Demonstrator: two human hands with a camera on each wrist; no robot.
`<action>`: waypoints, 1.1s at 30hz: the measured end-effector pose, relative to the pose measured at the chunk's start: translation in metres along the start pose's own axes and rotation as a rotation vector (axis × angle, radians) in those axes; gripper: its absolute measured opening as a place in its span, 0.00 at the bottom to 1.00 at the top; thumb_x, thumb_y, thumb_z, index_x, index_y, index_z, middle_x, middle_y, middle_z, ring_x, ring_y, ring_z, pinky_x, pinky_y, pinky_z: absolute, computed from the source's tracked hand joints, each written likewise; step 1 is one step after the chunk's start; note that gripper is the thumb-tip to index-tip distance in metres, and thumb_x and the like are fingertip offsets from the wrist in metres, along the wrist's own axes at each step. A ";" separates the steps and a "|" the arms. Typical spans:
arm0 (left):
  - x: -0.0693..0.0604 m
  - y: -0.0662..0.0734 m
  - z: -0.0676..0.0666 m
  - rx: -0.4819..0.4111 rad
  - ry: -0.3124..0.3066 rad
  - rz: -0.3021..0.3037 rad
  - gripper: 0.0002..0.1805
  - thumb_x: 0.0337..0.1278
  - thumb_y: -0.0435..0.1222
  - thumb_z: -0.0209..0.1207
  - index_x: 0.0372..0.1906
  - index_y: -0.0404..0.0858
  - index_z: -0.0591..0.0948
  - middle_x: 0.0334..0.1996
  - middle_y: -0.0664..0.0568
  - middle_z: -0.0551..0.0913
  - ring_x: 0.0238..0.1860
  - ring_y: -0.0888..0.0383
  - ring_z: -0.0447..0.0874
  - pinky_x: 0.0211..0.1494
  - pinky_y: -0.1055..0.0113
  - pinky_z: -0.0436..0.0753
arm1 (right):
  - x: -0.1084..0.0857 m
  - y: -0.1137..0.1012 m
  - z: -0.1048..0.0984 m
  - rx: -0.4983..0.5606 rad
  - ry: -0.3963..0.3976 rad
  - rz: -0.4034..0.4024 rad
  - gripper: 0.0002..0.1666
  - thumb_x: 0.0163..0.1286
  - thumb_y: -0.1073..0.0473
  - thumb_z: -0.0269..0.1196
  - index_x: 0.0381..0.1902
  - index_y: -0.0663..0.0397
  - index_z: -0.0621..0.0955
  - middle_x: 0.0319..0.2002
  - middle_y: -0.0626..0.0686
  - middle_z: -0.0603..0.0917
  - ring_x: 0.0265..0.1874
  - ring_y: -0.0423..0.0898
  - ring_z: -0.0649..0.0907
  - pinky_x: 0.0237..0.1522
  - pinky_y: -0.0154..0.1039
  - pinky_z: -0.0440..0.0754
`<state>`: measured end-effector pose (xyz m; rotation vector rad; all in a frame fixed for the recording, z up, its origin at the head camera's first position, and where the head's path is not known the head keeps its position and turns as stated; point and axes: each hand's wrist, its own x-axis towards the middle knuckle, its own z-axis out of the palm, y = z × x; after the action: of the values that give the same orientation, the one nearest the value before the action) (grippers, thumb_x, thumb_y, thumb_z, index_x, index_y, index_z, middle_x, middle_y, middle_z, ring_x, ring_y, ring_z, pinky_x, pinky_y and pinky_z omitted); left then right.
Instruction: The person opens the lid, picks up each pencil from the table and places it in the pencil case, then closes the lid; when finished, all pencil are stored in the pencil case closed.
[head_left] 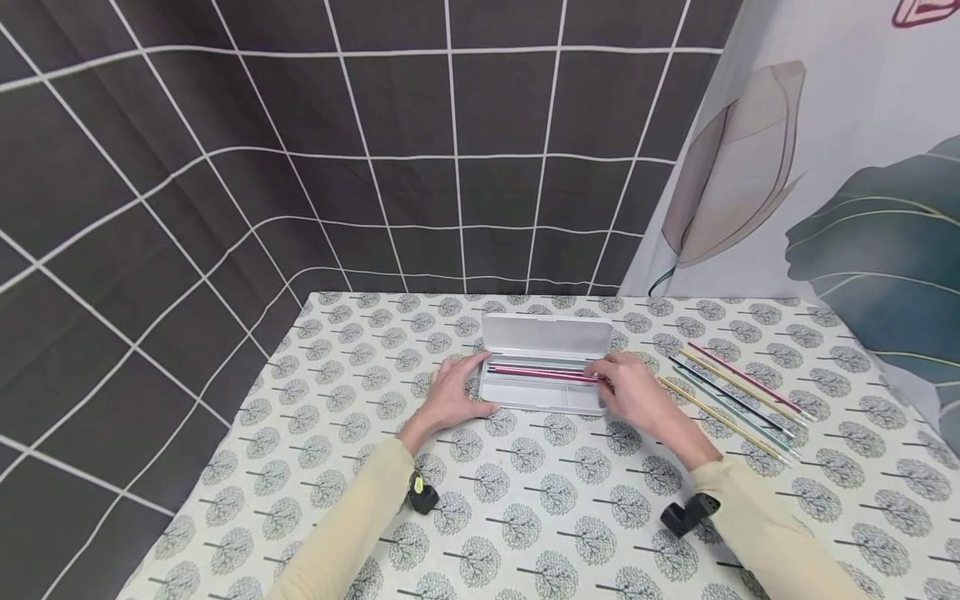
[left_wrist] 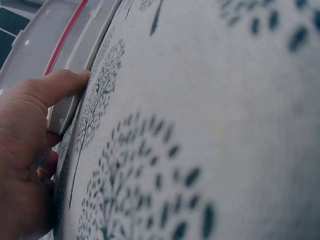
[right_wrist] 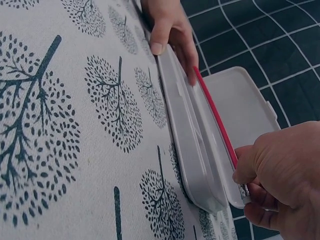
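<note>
**Red pencil pinched over an open case**

From the middle of the case, looking down from the head:

The left hand [head_left: 452, 396] sits between 8 and 9 o'clock, gripping the case's left end, thumb on the near edge and fingers round toward the back. The white pencil case [head_left: 525, 394] lies open on the tree-print cloth [head_left: 555, 521], its lid [head_left: 547, 335] raised at 12 o'clock. Along the back part of the case runs the red pencil [right_wrist: 217, 112]; whether it rests on the bottom cannot be told. The right hand [head_left: 636, 392], between 3 and 4 o'clock, pinches that pencil between thumb and fingers near its silver band. Farther out, around 3 o'clock, five loose pencils slant across the cloth: yellow [head_left: 723, 420], green [head_left: 735, 408], black [head_left: 731, 397], gold [head_left: 742, 387] and another red one [head_left: 752, 381].
</note>
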<state>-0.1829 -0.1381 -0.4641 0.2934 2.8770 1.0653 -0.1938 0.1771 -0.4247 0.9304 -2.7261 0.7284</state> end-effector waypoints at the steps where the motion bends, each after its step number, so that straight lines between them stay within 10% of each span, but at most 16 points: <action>1: 0.000 0.000 0.000 -0.002 0.001 0.000 0.54 0.39 0.45 0.78 0.76 0.51 0.64 0.70 0.50 0.69 0.61 0.49 0.64 0.62 0.46 0.66 | 0.001 0.000 0.000 -0.002 0.001 -0.005 0.17 0.57 0.76 0.64 0.45 0.62 0.85 0.36 0.56 0.83 0.38 0.55 0.80 0.42 0.53 0.82; 33: 0.001 0.000 -0.001 0.003 0.002 -0.005 0.55 0.39 0.47 0.78 0.76 0.53 0.63 0.71 0.50 0.68 0.64 0.48 0.63 0.64 0.44 0.65 | 0.014 -0.005 0.015 -0.009 -0.064 0.049 0.18 0.55 0.77 0.66 0.44 0.61 0.86 0.34 0.52 0.79 0.34 0.50 0.77 0.37 0.47 0.82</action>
<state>-0.1834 -0.1380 -0.4634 0.2852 2.8800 1.0618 -0.2016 0.1591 -0.4312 0.9033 -2.8146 0.7060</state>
